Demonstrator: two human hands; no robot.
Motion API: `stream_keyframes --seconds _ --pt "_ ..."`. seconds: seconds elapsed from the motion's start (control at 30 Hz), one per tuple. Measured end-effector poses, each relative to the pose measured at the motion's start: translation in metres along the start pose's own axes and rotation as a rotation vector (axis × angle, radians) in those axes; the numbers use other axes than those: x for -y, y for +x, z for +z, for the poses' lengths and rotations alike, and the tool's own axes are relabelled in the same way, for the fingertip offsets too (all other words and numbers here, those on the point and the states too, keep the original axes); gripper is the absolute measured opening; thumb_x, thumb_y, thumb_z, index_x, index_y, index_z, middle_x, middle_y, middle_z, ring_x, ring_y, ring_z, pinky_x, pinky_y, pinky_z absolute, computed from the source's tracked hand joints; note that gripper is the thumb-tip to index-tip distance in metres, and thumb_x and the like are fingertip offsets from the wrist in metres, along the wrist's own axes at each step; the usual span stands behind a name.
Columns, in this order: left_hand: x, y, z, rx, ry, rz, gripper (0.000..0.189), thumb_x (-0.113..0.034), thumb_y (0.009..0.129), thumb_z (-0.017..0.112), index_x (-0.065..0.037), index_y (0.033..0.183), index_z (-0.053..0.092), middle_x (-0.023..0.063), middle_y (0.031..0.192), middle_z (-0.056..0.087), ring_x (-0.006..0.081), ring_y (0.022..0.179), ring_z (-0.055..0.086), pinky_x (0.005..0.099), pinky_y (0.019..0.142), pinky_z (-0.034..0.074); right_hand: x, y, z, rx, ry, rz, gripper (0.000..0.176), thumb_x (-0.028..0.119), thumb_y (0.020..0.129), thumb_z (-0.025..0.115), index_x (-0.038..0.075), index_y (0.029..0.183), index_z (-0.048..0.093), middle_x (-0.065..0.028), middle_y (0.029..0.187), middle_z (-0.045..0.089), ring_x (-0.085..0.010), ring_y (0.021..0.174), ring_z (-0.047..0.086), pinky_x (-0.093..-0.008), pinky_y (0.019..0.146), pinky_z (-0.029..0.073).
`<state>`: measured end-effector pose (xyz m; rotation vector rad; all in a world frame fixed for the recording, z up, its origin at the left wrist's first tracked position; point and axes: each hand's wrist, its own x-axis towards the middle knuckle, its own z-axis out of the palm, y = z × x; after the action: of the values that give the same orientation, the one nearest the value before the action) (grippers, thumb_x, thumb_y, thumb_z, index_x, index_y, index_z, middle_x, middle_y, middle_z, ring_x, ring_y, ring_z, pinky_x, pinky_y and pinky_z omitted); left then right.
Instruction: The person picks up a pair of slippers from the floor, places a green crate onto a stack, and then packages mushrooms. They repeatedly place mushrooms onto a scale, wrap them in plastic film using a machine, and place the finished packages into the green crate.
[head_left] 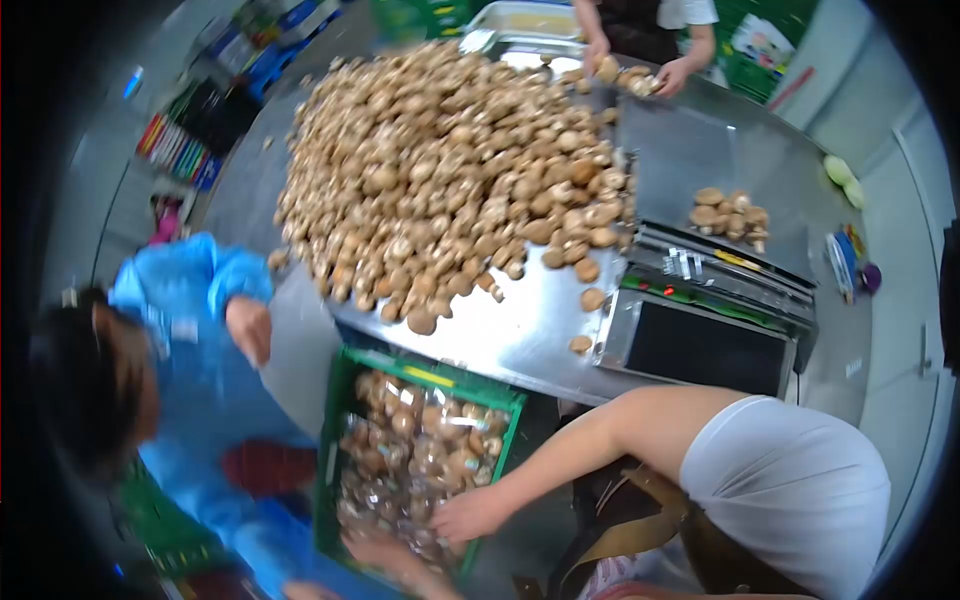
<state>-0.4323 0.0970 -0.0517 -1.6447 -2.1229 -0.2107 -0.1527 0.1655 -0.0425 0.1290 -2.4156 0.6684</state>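
Both hands are low inside the front end of a green crate (519, 420) filled with film-wrapped packs of mushrooms (385, 450). My right hand (472, 514) reaches in from the right, its fingers bent against the shiny film of a pack (425, 543) near the crate's end. Coming from the bottom edge, my left hand (385, 556) is at the other side of the same pack. The fingertips of both hands are partly hidden and a little blurred among the packs.
A large heap of loose mushrooms (430, 180) covers the steel table (520, 350). To the right stands a wrapping machine (705, 345), with a small mushroom pile (730, 215) behind it. A co-worker in blue (200, 350) is close at the left; another person's hands (675, 76) hold mushrooms at the far side.
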Motion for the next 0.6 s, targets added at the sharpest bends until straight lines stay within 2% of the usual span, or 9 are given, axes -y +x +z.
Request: stream_keyframes --seconds 0.07,0.13,0.17,0.23,0.27,0.3,0.43,0.5,0.6 --pt "-0.042 -0.008 -0.01 -0.182 -0.391 -0.038 0.033 -0.022 0.102 0.048 0.005 0.115 0.061 0.0244 0.122 0.056 0.0415 0.113 0.052 0.0519 0.099 0.04 0.012 -0.046 -0.066 0.089 0.04 0.21 0.014 0.014 0.078 0.063 0.004 0.087 0.06 -0.0126 0.095 0.061 -0.0327 0.103 0.058 -0.0456 0.088 0.049" --pt "-0.121 0.002 -0.037 -0.092 -0.47 0.149 0.031 -0.021 0.1 0.05 0.005 0.111 0.061 0.0245 0.121 0.056 0.041 0.112 0.053 0.0517 0.099 0.041 0.028 -0.091 -0.13 0.165 0.102 0.644 0.015 0.017 0.082 0.058 0.004 0.088 0.063 -0.014 0.091 0.065 -0.0344 0.094 0.063 -0.046 0.079 0.053" --pt "-0.183 0.015 -0.056 -0.117 -0.72 0.142 0.031 -0.02 0.098 0.053 0.006 0.111 0.059 0.0247 0.119 0.056 0.0412 0.111 0.053 0.0511 0.099 0.041 0.034 -0.125 -0.153 -0.132 0.044 0.668 0.015 0.014 0.084 0.055 0.004 0.088 0.065 -0.0156 0.092 0.066 -0.0349 0.09 0.065 -0.045 0.076 0.054" --pt "-0.272 0.048 -0.057 -0.029 -1.004 0.211 0.026 -0.014 0.095 0.056 0.006 0.112 0.058 0.0224 0.12 0.054 0.0368 0.11 0.054 0.0464 0.098 0.042 0.048 -0.187 -0.198 -0.336 -0.092 0.939 0.017 0.016 0.087 0.054 0.007 0.094 0.066 -0.0145 0.09 0.067 -0.0341 0.089 0.065 -0.0439 0.079 0.054" --pt "-0.32 0.074 -0.064 -0.092 -1.044 0.393 0.029 -0.009 0.094 0.057 0.006 0.118 0.055 0.0206 0.125 0.052 0.0338 0.109 0.054 0.0424 0.096 0.043 0.06 -0.224 -0.223 -0.403 -0.197 1.076 0.02 0.018 0.087 0.055 0.007 0.098 0.067 -0.0144 0.091 0.067 -0.0349 0.091 0.065 -0.043 0.08 0.054" --pt "-0.407 0.109 -0.072 0.241 -1.33 0.465 0.04 -0.005 0.091 0.059 0.005 0.129 0.05 0.0194 0.13 0.05 0.0318 0.11 0.054 0.0401 0.094 0.044 0.115 -0.256 -0.298 -0.406 -0.474 1.347 0.023 0.017 0.087 0.056 0.005 0.102 0.068 -0.0156 0.094 0.068 -0.0354 0.092 0.065 -0.0426 0.082 0.054" --pt "-0.583 0.162 -0.131 0.396 -1.451 0.951 0.078 -0.009 0.078 0.079 -0.001 0.145 0.039 0.0179 0.137 0.049 0.0314 0.116 0.056 0.0399 0.095 0.047 0.201 -0.355 -0.341 -1.028 -0.987 1.599 0.029 0.007 0.082 0.064 0.003 0.111 0.063 -0.0151 0.111 0.065 -0.0339 0.103 0.062 -0.0439 0.087 0.052" --pt "-0.654 0.163 -0.182 0.41 -1.328 1.215 0.088 -0.027 0.073 0.085 0.0 0.144 0.039 0.0231 0.142 0.046 0.041 0.13 0.045 0.0458 0.108 0.037 0.229 -0.375 -0.373 -0.996 -1.122 1.622 0.039 0.008 0.08 0.069 0.003 0.118 0.059 -0.0156 0.119 0.062 -0.0342 0.112 0.057 -0.042 0.093 0.049" --pt "-0.737 0.135 -0.222 0.405 -1.249 1.486 0.106 -0.033 0.061 0.09 -0.002 0.146 0.036 0.022 0.144 0.045 0.0406 0.133 0.041 0.0471 0.111 0.034 0.23 -0.406 -0.402 -0.79 -1.152 1.603 0.047 0.013 0.078 0.073 0.009 0.122 0.058 -0.0146 0.123 0.059 -0.034 0.12 0.051 -0.0452 0.103 0.041"
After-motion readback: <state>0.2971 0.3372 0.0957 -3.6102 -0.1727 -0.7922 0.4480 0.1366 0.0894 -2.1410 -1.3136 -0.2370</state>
